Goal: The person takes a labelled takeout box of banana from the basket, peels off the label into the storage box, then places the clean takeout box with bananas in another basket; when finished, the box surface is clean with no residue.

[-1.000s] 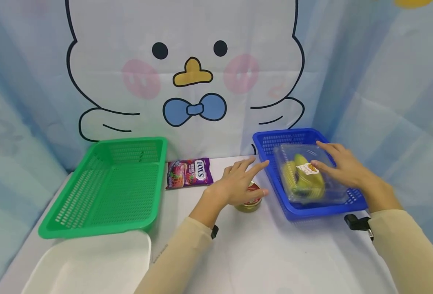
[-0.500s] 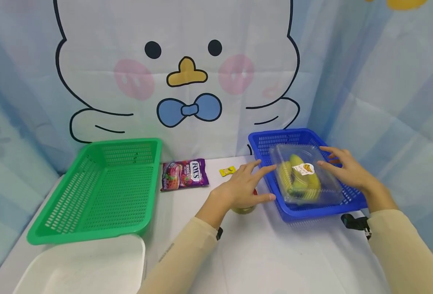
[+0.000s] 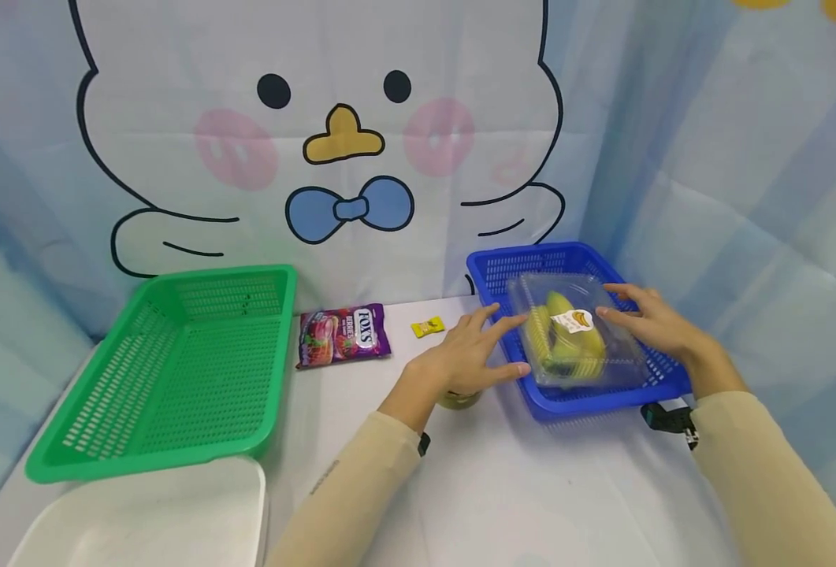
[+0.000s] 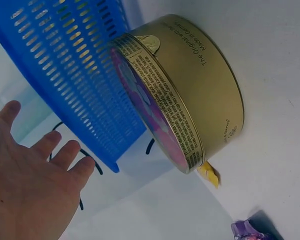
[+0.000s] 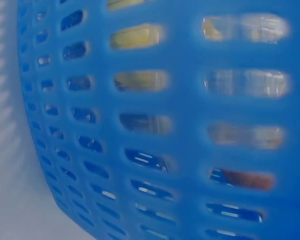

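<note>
My left hand (image 3: 460, 354) reaches toward the blue basket (image 3: 574, 409), its fingers spread near the left rim. Below it, a round gold tin (image 3: 458, 400) stands on the table, mostly hidden in the head view. In the left wrist view, the tin (image 4: 190, 85) shows whole, apart from the hand (image 4: 35, 175). Inside the basket sits a clear plastic box (image 3: 623, 358) of yellow-green fruit with a white label. My right hand (image 3: 662, 327) is over the box's right side, thumb and fingers apart; whether it touches the lid I cannot tell. The right wrist view shows mostly basket wall (image 5: 185, 150).
A purple Fox's candy bag (image 3: 343, 335) lies at the back middle, beside a small yellow wrapped candy (image 3: 428, 327). On the left stand a green basket (image 3: 269, 417) and, in front of it, a white bin (image 3: 258, 504). Curtains (image 3: 730, 197) border the back and sides.
The whole view has shifted, so things sit further left. The yellow candy has come into sight from behind my left hand. My right hand has drawn slightly back from the label; the box stays in place.
</note>
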Motion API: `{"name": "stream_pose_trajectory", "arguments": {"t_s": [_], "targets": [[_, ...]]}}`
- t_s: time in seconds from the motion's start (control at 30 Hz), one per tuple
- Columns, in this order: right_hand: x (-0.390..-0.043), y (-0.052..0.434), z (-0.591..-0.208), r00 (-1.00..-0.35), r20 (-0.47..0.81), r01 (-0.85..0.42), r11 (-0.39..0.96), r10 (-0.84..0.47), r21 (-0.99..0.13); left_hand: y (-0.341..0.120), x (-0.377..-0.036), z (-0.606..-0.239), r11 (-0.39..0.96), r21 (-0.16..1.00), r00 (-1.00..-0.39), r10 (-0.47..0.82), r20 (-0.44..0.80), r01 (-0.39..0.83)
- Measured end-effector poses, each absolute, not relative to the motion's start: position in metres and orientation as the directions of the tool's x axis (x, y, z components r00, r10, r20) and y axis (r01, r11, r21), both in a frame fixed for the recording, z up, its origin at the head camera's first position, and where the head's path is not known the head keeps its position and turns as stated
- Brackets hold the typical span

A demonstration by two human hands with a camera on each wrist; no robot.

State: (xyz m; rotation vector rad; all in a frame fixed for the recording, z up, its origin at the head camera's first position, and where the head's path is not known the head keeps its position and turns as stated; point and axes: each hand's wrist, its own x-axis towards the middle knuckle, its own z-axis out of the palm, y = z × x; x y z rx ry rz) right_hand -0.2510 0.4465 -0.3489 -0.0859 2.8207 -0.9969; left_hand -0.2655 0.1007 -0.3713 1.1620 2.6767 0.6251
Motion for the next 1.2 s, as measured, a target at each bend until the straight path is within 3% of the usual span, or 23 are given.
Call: {"name": "stream_pose_trajectory", "arguments": {"t_s": [0.47,0.8,1.2], "targets": [[-0.248,0.450,-0.355,-0.977,-0.169,0.008,0.776,-0.127,-0.630,0.105,-0.267,-0.377,0.640,0.431,-0.708,0.707,-0.005,0.636],[-0.243,0.450,-0.360,-0.971,-0.164,0.004,0.677,-0.173,-0.736,0.105,-0.271,-0.375,0.641,0.422,-0.711,0.703,0.015,0.642],[-0.241,0.457,-0.366,-0.977,-0.095,-0.068,0.707,-0.188,-0.704,0.105,-0.271,-0.379,0.649,0.381,-0.718,0.694,0.058,0.658]]}}
